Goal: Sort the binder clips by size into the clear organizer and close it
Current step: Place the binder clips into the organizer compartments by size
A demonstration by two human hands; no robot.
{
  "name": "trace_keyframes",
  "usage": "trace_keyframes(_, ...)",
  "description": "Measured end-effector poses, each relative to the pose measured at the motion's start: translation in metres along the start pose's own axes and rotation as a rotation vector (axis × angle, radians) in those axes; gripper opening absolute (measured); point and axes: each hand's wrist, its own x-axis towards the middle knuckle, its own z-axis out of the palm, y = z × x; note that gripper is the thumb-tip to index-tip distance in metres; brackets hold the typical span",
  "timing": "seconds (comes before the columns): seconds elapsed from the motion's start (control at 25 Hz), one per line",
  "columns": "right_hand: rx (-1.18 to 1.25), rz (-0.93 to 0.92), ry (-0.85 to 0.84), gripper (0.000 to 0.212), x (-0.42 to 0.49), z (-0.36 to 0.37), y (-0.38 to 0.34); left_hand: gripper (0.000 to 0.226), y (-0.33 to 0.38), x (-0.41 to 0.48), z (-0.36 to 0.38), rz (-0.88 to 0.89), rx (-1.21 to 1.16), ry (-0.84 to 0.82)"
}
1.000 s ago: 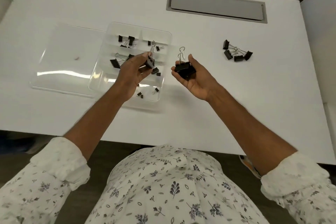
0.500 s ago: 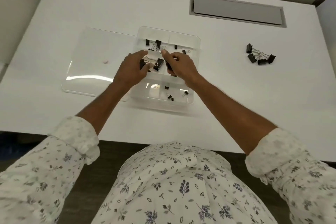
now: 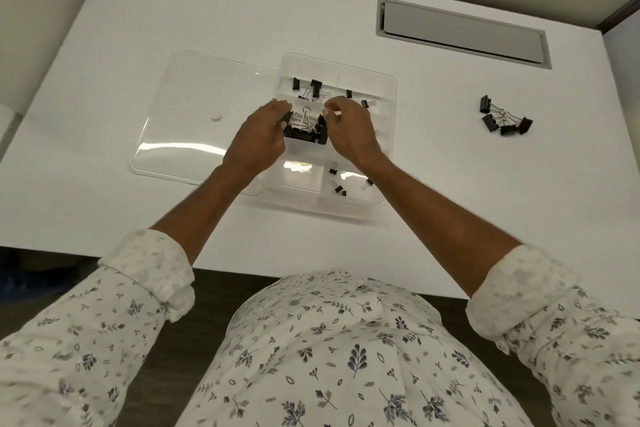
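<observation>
The clear organizer (image 3: 389, 135) lies in the middle of the white desk, its lid (image 3: 194, 121) folded open to the left. Both my hands are over its middle-left compartment, which holds large black binder clips (image 3: 304, 131). My left hand (image 3: 258, 140) has curled fingertips on a large clip at that compartment's left edge. My right hand (image 3: 349, 130) is curled beside another large clip; its grip is hidden. Medium clips (image 3: 313, 87) lie in the back-left compartment, smaller ones (image 3: 360, 99) at back right, tiny ones (image 3: 337, 185) at front right.
A loose pile of black binder clips (image 3: 504, 120) lies on the desk to the right of the organizer. A grey cable hatch (image 3: 460, 33) is set in the desk at the back right. A small pink spot (image 3: 216, 118) shows under the lid.
Both hands moved from in front of the organizer, each holding up a large clip, down into the middle-left compartment. The large clips now lie inside it.
</observation>
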Motion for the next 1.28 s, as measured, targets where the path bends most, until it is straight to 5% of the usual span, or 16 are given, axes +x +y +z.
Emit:
trace_keyframes(0.4, -0.566, -0.217, -0.115, 0.056, -0.014, -0.006, 0.023, 0.038, 0.003, 0.006, 0.014, 0.160, 0.285, -0.252)
trace_keyframes(0.72, -0.709, -0.242, -0.105, 0.065, -0.024, -0.001, 0.022, 0.035, 0.003, 0.014, 0.015, 0.137, 0.430, -0.169)
trace_keyframes(1.08, -0.805, -0.297, -0.174, 0.055, -0.021, 0.005, 0.023, 0.040, 0.007, 0.013, 0.017, 0.188, 0.334, -0.386)
trace_keyframes(1.28, -0.720, -0.324, -0.015, 0.066, -0.029, -0.007, 0.040, 0.043, 0.003, 0.013, 0.018, 0.186, 0.361, -0.359)
